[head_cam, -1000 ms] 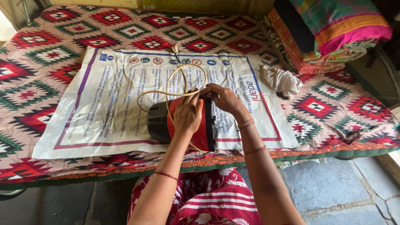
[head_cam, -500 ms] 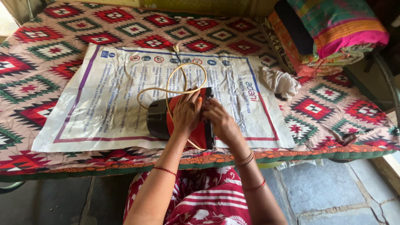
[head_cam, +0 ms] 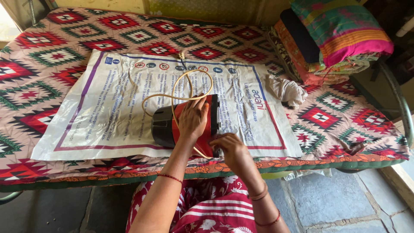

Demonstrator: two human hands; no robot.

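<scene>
One appliance [head_cam: 185, 123], one cord [head_cam: 181, 92], two hands [head_cam: 193, 117].

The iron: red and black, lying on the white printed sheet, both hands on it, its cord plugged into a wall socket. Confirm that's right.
Not quite. The head view shows the cord looped loose on the sheet, its plug lying there unplugged. The rest holds: the iron is red and black, with the left hand and right hand on it.
</scene>
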